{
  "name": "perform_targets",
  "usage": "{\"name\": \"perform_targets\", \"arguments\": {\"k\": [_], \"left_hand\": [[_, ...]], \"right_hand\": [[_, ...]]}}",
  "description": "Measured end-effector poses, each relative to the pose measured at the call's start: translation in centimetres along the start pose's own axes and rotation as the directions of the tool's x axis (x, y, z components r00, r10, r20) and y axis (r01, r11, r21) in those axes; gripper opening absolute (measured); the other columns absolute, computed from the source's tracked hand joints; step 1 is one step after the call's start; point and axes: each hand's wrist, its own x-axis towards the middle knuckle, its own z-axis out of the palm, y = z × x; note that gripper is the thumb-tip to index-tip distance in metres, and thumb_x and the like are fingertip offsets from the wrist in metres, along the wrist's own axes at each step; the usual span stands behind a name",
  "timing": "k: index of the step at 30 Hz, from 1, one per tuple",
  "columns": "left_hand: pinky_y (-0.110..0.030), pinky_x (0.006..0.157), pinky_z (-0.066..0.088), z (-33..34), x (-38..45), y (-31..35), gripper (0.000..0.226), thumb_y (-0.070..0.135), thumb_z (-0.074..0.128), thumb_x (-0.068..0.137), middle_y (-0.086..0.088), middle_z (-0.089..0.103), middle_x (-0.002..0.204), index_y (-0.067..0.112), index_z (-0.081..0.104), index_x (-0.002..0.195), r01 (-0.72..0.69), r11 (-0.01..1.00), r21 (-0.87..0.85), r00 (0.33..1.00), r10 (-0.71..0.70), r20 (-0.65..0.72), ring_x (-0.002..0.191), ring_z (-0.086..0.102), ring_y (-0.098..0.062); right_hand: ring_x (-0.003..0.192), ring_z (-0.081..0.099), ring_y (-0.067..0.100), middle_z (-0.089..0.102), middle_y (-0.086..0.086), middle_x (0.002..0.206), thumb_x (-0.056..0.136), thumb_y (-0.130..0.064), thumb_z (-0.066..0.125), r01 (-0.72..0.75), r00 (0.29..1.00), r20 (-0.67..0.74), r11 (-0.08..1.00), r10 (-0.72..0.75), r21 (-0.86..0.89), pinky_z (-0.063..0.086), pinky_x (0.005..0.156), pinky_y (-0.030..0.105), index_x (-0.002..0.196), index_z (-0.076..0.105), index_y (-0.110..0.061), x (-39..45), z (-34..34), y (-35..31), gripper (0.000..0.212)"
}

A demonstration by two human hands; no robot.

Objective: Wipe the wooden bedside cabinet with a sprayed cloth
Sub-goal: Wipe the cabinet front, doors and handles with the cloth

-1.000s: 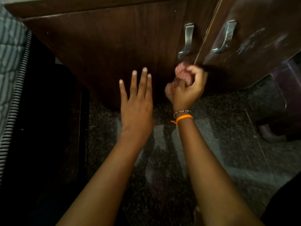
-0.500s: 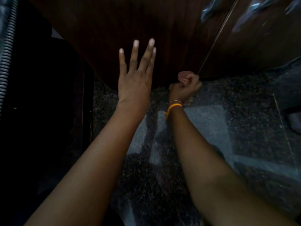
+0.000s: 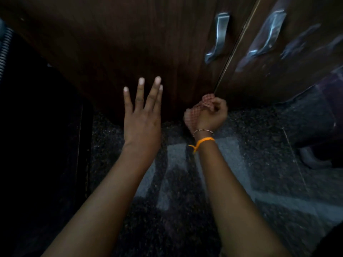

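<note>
The dark wooden bedside cabinet (image 3: 130,39) fills the top of the view, with two doors and a metal handle on each. My right hand (image 3: 211,115) is closed around a bunched pink checked cloth (image 3: 205,103) and presses it against the bottom of the left door, right at the gap between the doors. My left hand (image 3: 142,115) is held flat with fingers spread, hovering in front of the lower part of the left door, empty. The right wrist wears an orange band and a beaded bracelet.
The right door (image 3: 289,58) stands slightly ajar with whitish smears on it. Left handle (image 3: 218,37) and right handle (image 3: 267,36) project from the doors. Dark speckled stone floor (image 3: 250,173) lies below. A dark bed frame (image 3: 37,145) borders the left.
My right hand with the cloth went down from below the handle to the door's bottom edge and stays there. The view dipped, then tilted back up so the handles show again.
</note>
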Motion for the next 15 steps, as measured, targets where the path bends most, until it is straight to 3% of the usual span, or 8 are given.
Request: {"name": "perform_targets", "arguments": {"k": [3,8,12,15], "left_hand": [[-0.056,0.109,-0.011,0.1,-0.2,0.5,0.084,0.027,0.042,0.087,-0.004,-0.028,0.152,0.008,-0.015,0.146,0.021,0.999,-0.044,1.0,-0.022,-0.007,0.139,-0.022,-0.034],[-0.057,0.108,-0.013,-0.7,0.0,0.6,0.086,0.035,0.046,0.087,-0.003,-0.023,0.154,0.009,-0.01,0.147,0.034,0.995,-0.096,0.999,-0.033,0.019,0.14,-0.02,-0.034],[-0.058,0.108,-0.013,-1.0,0.3,1.3,0.089,0.041,0.046,0.088,-0.006,-0.023,0.154,0.008,-0.014,0.146,0.044,0.994,-0.099,0.997,-0.038,0.063,0.139,-0.021,-0.037],[-0.058,0.108,-0.012,-0.9,0.5,1.7,0.092,0.045,0.045,0.088,-0.009,-0.025,0.153,0.007,-0.017,0.144,0.069,0.994,-0.091,0.995,-0.061,0.081,0.137,-0.023,-0.039]], "right_hand": [[0.077,0.056,0.008,0.062,0.009,0.083,0.065,0.007,0.057,0.099,0.995,0.0,0.99,-0.099,0.1,0.042,0.074,0.006,0.086,0.069,0.001,1.2,-2.1,-3.2,0.025],[0.079,0.052,0.0,0.06,0.007,0.083,0.068,0.011,0.064,0.426,0.902,-0.139,0.896,-0.408,0.13,0.039,0.077,0.001,0.091,0.07,0.005,1.0,-2.3,-11.6,0.025],[0.084,0.056,0.01,0.064,0.015,0.083,0.07,0.005,0.065,0.647,0.754,-0.124,0.762,-0.645,-0.02,0.036,0.08,0.003,0.092,0.072,-0.001,1.8,-3.5,-15.8,0.023],[0.088,0.053,0.014,0.062,0.021,0.083,0.072,0.007,0.062,0.691,0.714,-0.069,0.718,-0.696,-0.084,0.035,0.081,0.004,0.091,0.071,-0.001,2.3,-3.2,-15.3,0.022]]}}
